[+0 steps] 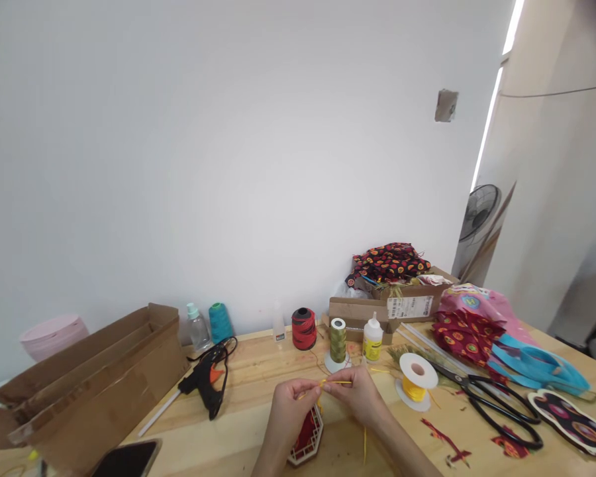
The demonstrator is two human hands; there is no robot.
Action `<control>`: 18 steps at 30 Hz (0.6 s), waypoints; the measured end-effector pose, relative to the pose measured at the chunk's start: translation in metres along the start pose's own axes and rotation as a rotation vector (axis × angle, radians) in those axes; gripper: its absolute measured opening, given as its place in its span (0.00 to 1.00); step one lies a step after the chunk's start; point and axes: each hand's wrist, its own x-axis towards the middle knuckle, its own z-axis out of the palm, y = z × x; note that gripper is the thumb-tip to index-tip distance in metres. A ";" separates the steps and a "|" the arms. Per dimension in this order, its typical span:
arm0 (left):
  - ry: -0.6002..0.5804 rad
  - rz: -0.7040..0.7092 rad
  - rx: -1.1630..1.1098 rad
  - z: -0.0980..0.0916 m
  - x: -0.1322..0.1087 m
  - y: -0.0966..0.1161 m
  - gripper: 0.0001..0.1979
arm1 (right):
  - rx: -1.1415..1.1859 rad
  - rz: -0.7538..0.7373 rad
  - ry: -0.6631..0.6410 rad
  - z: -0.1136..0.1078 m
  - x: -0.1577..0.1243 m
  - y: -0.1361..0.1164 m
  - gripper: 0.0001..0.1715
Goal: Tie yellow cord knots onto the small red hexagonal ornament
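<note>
My left hand (289, 405) and my right hand (358, 396) meet over the wooden table (258, 371), both pinched on a thin yellow cord (338, 382) stretched between the fingertips. A loose end of the cord hangs down below my right hand. Under my left hand lies a small red hexagonal ornament with a white frame (308, 438), partly hidden by the hand. A white spool of yellow cord (416, 379) sits just right of my right hand.
A black glue gun (206, 381), an olive thread cone (338, 341), a red spool (304, 328), a glue bottle (372, 339), black scissors (501, 404), open cardboard boxes (99, 371), patterned fabric (390, 260) and blue ribbon (536, 366) lie around. A phone (126, 458) rests at the near left.
</note>
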 end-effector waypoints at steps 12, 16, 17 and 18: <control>-0.032 -0.015 -0.057 0.003 -0.003 0.001 0.10 | -0.334 -0.267 0.097 -0.006 -0.007 -0.009 0.09; -0.057 -0.037 -0.076 0.005 -0.005 0.005 0.10 | -0.428 -0.344 0.113 -0.006 -0.008 -0.010 0.08; -0.062 -0.044 -0.077 0.005 -0.005 0.005 0.10 | -0.440 -0.360 0.116 -0.007 -0.009 -0.010 0.08; -0.064 -0.044 -0.079 0.005 -0.005 0.005 0.10 | -0.448 -0.373 0.121 -0.007 -0.009 -0.010 0.08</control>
